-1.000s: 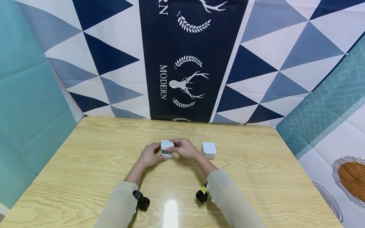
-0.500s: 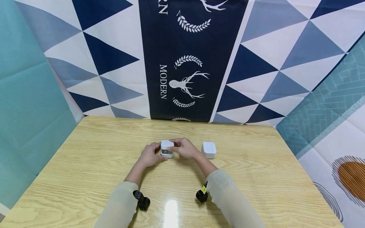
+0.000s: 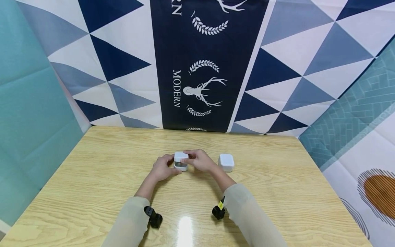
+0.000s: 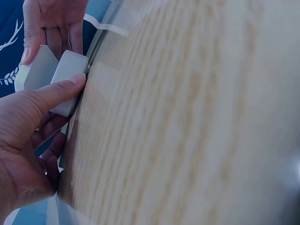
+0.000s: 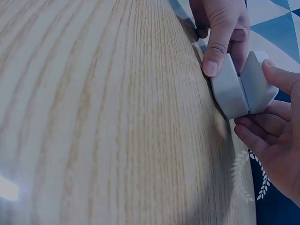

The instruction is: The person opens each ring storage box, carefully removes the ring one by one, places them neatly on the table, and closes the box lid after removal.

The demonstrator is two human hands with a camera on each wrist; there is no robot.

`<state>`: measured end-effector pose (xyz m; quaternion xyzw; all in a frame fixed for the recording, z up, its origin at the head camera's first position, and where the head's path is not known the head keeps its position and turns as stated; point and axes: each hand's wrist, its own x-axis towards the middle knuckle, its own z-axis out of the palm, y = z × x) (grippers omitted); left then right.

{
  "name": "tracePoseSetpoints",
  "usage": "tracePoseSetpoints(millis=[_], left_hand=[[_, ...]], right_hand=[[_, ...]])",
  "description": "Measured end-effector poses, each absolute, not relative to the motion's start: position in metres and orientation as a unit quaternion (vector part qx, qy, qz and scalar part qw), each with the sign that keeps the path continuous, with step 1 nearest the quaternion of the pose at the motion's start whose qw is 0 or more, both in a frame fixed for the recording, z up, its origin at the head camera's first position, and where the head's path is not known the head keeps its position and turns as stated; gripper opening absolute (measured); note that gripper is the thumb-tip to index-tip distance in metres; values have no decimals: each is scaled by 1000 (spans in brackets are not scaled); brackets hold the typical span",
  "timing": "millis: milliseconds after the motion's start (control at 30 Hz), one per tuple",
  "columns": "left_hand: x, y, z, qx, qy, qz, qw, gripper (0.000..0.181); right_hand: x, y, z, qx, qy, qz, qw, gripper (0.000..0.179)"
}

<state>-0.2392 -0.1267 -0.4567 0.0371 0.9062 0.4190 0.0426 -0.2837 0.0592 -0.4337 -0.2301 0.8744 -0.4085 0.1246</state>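
Note:
A small white box (image 3: 180, 168) with rounded corners sits on the wooden table, its lid (image 3: 180, 156) raised at the front so a dark gap shows. My left hand (image 3: 162, 167) holds the lower half, thumb on its front wall, as the left wrist view of the base (image 4: 69, 70) shows. The lid (image 5: 258, 83) is pinched by my right hand (image 3: 202, 161), thumb in front and fingers at the back. In the right wrist view, the two halves meet along one edge and spread apart at the other. The inside of the box is mostly hidden.
A second white box (image 3: 226, 162), closed, stands on the table (image 3: 262, 192) to the right of my right hand. A patterned cloth (image 3: 197, 68) hangs behind the table's far edge. Black wrist cameras (image 3: 153, 216) sit on both sleeves.

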Motion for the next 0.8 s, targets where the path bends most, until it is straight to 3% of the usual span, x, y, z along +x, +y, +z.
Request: tracePoseSetpoints(millis=[800], left_hand=[[-239, -128, -456, 41, 906, 419, 42, 72]], right_hand=[[-284, 59, -432, -224, 872, -413, 135, 48]])
